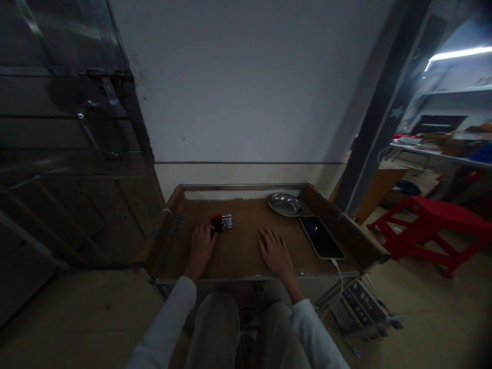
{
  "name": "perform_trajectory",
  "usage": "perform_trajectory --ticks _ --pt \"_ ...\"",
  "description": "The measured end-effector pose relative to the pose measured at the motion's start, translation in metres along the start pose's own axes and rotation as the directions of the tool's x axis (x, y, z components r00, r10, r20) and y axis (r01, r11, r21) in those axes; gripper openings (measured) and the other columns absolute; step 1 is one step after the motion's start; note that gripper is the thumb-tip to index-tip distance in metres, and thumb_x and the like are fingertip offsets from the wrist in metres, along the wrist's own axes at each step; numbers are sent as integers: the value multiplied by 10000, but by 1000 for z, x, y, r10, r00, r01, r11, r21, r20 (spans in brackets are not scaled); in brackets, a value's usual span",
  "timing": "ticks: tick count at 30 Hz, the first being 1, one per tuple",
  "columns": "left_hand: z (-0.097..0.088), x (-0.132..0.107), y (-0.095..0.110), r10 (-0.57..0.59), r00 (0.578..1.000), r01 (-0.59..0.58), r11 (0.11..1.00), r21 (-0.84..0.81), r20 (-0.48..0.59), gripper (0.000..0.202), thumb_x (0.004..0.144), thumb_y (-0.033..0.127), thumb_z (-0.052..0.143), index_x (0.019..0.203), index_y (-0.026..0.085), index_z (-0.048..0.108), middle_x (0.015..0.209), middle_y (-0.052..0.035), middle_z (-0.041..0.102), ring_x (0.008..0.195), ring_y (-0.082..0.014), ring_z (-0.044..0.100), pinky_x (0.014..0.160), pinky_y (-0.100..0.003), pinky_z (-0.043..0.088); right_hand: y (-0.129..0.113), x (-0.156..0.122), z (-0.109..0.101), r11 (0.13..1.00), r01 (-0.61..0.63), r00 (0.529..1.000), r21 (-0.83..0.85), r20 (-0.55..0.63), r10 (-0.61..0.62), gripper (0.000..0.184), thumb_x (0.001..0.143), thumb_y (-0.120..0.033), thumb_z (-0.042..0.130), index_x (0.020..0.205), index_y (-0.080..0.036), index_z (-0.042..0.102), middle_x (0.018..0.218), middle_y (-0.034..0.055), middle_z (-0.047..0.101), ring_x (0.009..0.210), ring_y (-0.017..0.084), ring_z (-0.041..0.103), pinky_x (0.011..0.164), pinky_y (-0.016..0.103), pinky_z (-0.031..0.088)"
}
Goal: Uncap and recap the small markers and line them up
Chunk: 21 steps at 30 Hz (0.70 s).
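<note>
A small row of short black pieces with silvery ends (223, 224) lies on the brown board, left of the middle. The piece at the back of the row is red; their exact kind is too small to make out. My left hand (202, 247) rests on the board with its fingers extended, the thumb and forefinger right at the left end of the nearest black piece. To the right of the row, my right hand (275, 252) lies flat on the board, fingers spread and nothing in them.
A round metal dish (285, 204) stands at the back right of the table. In front of it lies a phone (321, 237) with a white cable (340, 279). Raised edges border the table (246, 187). A red stool (434, 225) stands on the right, a metal door (65, 118) on the left.
</note>
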<state>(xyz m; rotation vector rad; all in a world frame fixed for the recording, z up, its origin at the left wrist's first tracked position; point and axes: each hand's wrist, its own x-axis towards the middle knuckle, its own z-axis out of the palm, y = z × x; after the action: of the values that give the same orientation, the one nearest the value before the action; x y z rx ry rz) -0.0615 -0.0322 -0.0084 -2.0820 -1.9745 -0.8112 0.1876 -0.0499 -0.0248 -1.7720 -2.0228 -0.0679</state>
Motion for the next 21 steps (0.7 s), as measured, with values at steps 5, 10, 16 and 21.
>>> perform_trajectory --ticks 5,10,16,21 --pt "5 0 -3 147 986 -122 953 -277 74 126 840 275 532 913 193 594 956 -53 586 949 -205 543 874 -365 423 -6 22 0 974 -17 998 225 -50 29 363 907 -359 342 1087 -192 610 1106 119 606 1066 240 509 931 406 356" --pt "7 15 34 123 989 -55 814 -578 80 102 816 250 568 881 197 624 947 -45 589 898 -177 579 843 -336 463 -20 60 9 638 -24 999 769 -8 47 379 872 -455 395 1001 -200 644 994 61 645 880 175 573 835 316 416" --pt "14 42 75 -18 998 -32 676 -737 -60 199 790 194 587 989 191 596 974 -60 610 895 -170 587 817 -332 480 -17 82 26 -46 -297 954 954 299 38 315 688 -409 650 926 -204 677 882 21 663 567 79 510 520 205 396" --pt "17 52 95 -93 988 -31 650 -760 -120 147 803 227 578 936 176 612 939 -69 627 869 -170 598 819 -342 482 -12 84 28 -226 -324 942 919 334 7 245 668 -316 688 896 -228 695 992 22 663 691 81 565 600 182 452"
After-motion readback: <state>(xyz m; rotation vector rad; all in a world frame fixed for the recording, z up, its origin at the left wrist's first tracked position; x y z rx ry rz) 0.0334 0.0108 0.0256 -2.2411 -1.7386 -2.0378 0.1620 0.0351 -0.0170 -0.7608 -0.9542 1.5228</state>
